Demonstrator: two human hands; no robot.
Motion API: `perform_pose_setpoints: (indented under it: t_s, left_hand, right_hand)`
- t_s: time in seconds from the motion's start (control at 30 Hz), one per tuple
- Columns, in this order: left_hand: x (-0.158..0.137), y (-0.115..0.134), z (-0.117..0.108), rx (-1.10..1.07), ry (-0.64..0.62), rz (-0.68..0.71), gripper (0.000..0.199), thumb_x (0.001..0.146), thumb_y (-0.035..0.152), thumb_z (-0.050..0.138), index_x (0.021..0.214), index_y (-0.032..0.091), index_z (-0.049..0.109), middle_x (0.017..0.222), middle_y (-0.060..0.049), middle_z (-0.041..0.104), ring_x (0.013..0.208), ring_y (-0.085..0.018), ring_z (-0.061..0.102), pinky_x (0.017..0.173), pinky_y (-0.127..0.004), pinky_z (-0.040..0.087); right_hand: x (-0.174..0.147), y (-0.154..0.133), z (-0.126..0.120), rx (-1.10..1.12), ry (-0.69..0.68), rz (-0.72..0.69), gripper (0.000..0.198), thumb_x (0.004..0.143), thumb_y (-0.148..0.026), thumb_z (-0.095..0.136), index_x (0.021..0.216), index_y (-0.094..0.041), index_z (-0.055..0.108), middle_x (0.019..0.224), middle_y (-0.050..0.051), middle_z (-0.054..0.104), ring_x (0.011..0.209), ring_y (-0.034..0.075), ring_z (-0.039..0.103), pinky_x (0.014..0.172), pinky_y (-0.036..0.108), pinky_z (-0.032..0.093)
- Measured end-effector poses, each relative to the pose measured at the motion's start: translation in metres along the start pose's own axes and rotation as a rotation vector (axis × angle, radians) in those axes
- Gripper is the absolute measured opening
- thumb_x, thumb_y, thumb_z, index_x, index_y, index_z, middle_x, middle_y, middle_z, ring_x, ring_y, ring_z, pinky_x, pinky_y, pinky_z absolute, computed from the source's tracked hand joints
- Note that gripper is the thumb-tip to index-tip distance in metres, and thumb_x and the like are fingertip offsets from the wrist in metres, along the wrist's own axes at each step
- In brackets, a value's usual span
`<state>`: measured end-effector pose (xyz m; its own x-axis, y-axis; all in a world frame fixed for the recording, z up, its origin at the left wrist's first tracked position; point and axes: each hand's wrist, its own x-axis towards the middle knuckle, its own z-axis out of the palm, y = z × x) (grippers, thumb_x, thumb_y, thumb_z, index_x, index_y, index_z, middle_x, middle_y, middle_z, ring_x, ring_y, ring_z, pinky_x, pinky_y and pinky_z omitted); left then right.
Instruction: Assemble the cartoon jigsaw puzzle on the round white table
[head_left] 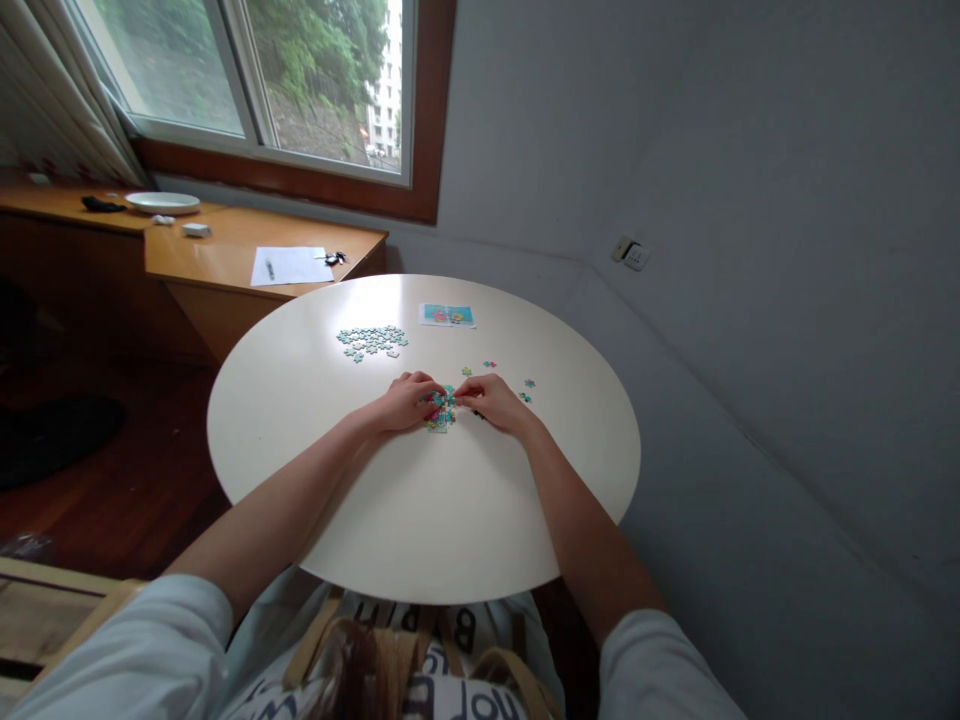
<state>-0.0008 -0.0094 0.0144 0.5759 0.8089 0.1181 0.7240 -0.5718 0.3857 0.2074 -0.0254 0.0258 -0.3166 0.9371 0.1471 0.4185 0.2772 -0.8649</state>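
Note:
A partly joined jigsaw puzzle [440,412] with bright colours lies on the white oval table [420,520]. My left hand [410,402] rests over its left side, fingers bent and holding it against the tabletop. At the right edge of the puzzle, my right hand [491,400] has thumb and fingers pinched together on what looks like a puzzle piece, mostly hidden by the fingertips. Several loose puzzle pieces [530,383] are scattered beyond and to the right of my right hand.
A spread of pale puzzle pieces [373,342] lies farther back on the left. Behind the puzzle is a small picture card [447,316]. A wooden desk [225,232] by the window carries paper [291,266], keys [335,258] and a white plate [163,204]. The wall stands at right.

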Motion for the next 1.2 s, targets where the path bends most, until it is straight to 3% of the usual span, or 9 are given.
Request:
perform_pose_setpoints:
  t_s: [0.27,1.2]
  left_hand:
    - [-0.0007,0.0009,-0.0013,-0.004,0.006,0.000,0.036,0.085,0.035,0.049,0.117,0.028,0.064,0.122,-0.007,0.056,0.114,-0.028,0.048,0.104,-0.042,0.037]
    - [-0.0001,-0.0006,-0.0002,-0.002,0.005,0.000,0.037,0.085,0.036,0.047,0.118,0.028,0.063,0.123,-0.007,0.055,0.114,-0.028,0.048,0.104,-0.043,0.037]
  right_hand:
    - [-0.0019,-0.0022,0.0008,-0.002,-0.051,0.011,0.012,0.068,-0.026,0.067,0.073,-0.016,0.071,0.069,0.002,0.069,0.067,0.014,0.059,0.065,0.027,0.045]
    - [-0.0006,-0.0025,0.0042,-0.142,-0.028,-0.039,0.009,0.073,-0.021,0.064,0.074,-0.017,0.071,0.068,0.001,0.066,0.066,0.012,0.057,0.066,0.025,0.044]
